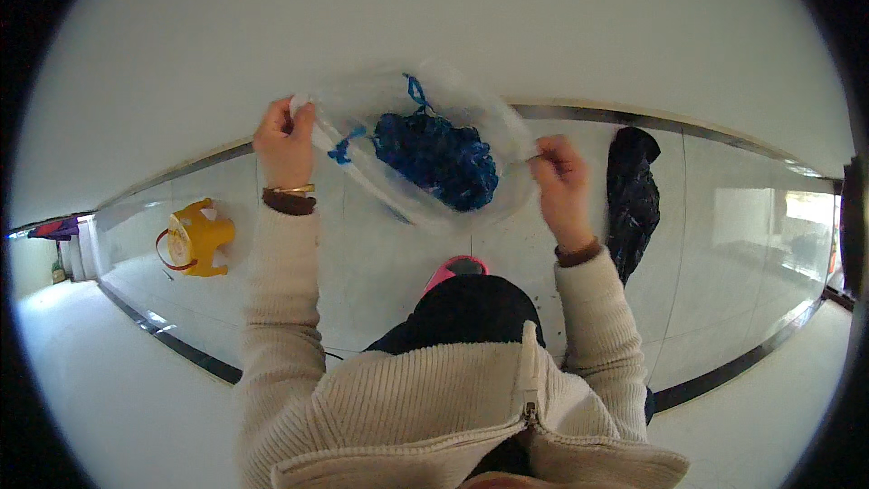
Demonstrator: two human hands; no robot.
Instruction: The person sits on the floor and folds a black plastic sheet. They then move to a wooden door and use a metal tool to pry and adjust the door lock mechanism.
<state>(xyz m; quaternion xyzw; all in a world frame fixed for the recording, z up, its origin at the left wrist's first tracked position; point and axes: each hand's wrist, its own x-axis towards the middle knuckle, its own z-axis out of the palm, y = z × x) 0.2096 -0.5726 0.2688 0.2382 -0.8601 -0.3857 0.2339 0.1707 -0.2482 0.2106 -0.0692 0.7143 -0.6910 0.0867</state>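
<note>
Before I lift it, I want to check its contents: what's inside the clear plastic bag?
Inside the clear plastic bag, held by the left hand and right hand, is a crumpled dark-blue bundle. Anything beneath or within the bundle is covered and unseen.

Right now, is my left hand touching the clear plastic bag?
Touching: the head view shows your left hand pinching the clear plastic bag at its left edge.

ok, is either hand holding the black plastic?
No: left hand and right hand both hold the clear plastic bag; the black plastic lies apart.
</note>
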